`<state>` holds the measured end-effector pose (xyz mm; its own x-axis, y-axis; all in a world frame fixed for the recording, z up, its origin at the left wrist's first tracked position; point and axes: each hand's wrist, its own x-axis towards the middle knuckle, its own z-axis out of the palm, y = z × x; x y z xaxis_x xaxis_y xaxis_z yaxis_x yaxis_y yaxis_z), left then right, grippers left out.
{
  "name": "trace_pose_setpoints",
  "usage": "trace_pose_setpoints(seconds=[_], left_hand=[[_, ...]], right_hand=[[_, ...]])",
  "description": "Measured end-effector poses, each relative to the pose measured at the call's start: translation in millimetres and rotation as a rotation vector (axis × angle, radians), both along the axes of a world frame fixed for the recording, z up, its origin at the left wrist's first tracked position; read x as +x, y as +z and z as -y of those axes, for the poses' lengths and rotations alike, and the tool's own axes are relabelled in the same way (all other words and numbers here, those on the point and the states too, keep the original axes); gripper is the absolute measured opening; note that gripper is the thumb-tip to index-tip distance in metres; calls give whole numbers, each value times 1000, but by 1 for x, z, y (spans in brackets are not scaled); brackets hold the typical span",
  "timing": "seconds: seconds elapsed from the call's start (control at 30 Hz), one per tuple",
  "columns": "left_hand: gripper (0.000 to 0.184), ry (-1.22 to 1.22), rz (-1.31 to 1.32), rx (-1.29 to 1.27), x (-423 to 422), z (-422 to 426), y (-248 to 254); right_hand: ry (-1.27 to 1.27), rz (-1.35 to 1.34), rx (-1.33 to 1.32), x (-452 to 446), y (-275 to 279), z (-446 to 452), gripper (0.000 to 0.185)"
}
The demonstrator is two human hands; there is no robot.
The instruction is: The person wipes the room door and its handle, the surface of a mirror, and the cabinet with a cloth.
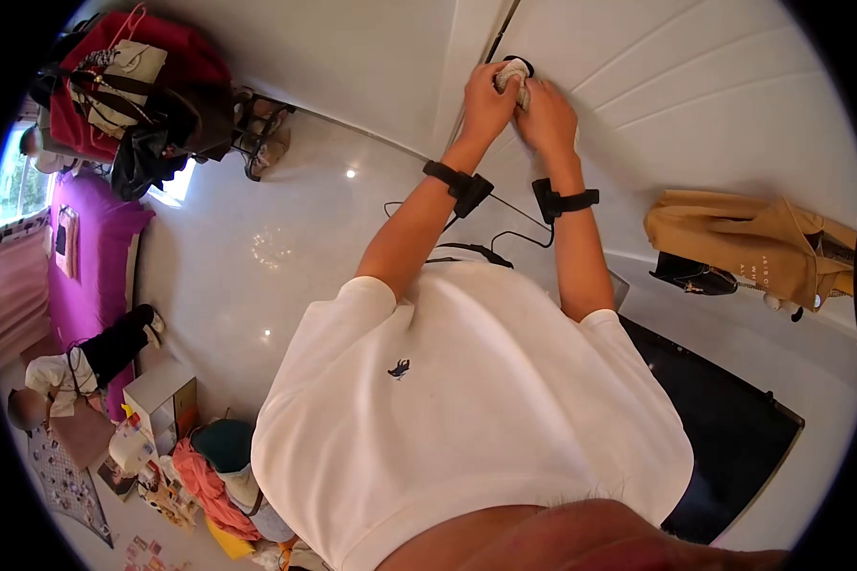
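At the top of the head view, both my hands meet at a white door, close to its edge. My left hand is closed on a crumpled beige cloth. The fingers of my right hand are bent and pressed onto the same cloth from the other side. Behind the cloth shows part of a dark round fitting on the door; the rest of it is hidden. Black bands with small boxes are strapped round both wrists, and thin cables hang between them.
Brown bags hang at the right, above a large black panel. A rack piled with bags and clothes stands at the upper left. Beyond the glossy floor are a purple bed and a person in a white top.
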<state>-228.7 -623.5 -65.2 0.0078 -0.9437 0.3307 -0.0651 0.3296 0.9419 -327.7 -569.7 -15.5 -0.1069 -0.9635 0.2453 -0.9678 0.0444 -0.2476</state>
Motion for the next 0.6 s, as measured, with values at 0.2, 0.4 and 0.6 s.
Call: trace_pose_setpoints(seconds=[0.2, 0.4, 0.6], left_hand=[[39, -333, -362, 563, 13, 20, -2], [43, -513, -412, 876, 20, 16, 26], [40, -555, -371, 837, 6, 28, 7]], right_hand=[[-11, 0, -183, 5, -8, -6, 41], [-3, -43, -251, 5, -7, -5, 50], [-5, 18, -284, 6, -4, -4, 48]])
